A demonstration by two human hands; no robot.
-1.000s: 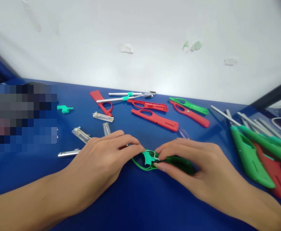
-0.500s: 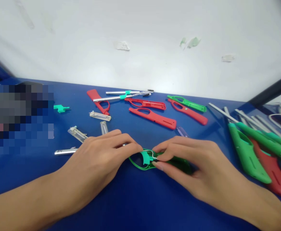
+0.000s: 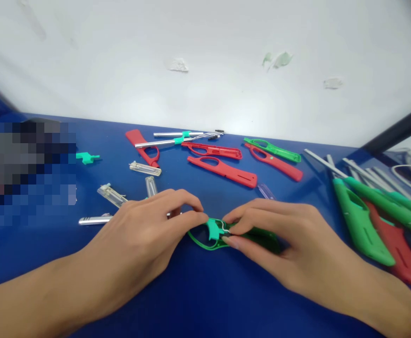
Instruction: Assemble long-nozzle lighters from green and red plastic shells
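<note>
A green lighter shell half [image 3: 201,243] lies inner side up on the blue table between my hands. My left hand [image 3: 149,230] is closed at its left end, thumb beside the turquoise trigger [image 3: 212,229]; the exact grip is hidden under the fingers. With thumb and fingertips, my right hand [image 3: 279,230] pinches a small dark part at the end of a white wire [image 3: 223,226], just right of the trigger, and covers much of the shell's handle. From beneath the left wrist side sticks out a silver metal tube [image 3: 95,220].
Ahead lie red shell halves [image 3: 223,172], a green half [image 3: 274,150], wired metal tubes [image 3: 159,143] and clear fuel tanks [image 3: 145,168]. Several green and red lighters [image 3: 363,225] are piled at right. A loose turquoise trigger [image 3: 87,158] sits at left; a white wall [image 3: 212,98] stands behind.
Both hands stay almost in place over the green shell. The left fingers have shifted slightly, and a bit more of the dark part shows at the right fingertips.
</note>
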